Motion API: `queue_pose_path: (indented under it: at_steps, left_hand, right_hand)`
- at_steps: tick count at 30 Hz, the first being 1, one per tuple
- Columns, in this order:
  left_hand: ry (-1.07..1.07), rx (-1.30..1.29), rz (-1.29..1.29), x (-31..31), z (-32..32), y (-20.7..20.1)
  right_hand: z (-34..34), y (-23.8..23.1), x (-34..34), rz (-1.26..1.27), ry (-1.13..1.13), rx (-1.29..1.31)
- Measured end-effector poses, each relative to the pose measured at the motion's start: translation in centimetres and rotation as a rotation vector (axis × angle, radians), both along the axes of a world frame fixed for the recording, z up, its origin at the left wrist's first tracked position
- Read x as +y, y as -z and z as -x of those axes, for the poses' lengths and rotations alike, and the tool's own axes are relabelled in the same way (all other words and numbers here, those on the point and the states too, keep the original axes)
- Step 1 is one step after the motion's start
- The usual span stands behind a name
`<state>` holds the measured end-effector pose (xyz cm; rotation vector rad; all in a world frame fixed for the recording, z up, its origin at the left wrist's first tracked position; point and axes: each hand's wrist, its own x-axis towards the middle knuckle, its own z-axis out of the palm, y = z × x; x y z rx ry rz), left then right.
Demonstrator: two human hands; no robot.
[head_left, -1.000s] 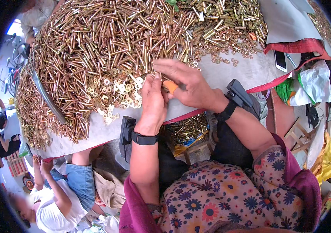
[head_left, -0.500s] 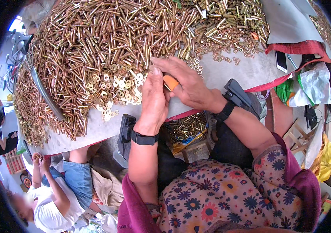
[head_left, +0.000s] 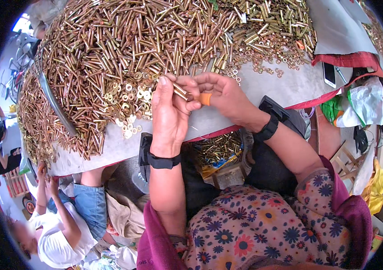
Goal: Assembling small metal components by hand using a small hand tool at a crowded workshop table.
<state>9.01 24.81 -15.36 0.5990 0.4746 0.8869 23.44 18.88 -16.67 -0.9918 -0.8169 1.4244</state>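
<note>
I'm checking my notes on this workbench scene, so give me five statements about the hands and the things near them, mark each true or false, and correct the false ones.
1. The left hand holds a brassy metal piece. True.
2. The orange cover is on the left hand. False: it is on the right hand.
3. Flat rings lie on the table to the left of the left hand. True.
4. Only the left wrist wears a black band. False: both wrists wear one.
5. The phone lies to the right of both hands. True.
</note>
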Motion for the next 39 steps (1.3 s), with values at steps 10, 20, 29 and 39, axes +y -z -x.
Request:
queue_pose_path:
  at_steps: [10, 20, 29, 39]
  left_hand:
    - [-0.011, 0.171, -0.044, -0.8, -0.7, -0.7]
    - [-0.029, 0.275, -0.123, -1.7, -1.3, -0.4]
    - [-0.021, 0.296, -0.046, -1.9, -0.6, -0.1]
    - [0.235, 0.446, -0.127, -3.1, -2.0, 1.5]
  right_hand:
    - [-0.3, 0.3, -0.2, 0.083, 0.050, 0.247]
    - [-0.3, 0.4, -0.1, -0.002, 0.217, 0.116]
    - [-1.9, -1.0, 0.2, -0.310, 0.274, -0.504]
    - [-2.2, -1.6, -0.3, -0.269, 0.223, -0.692]
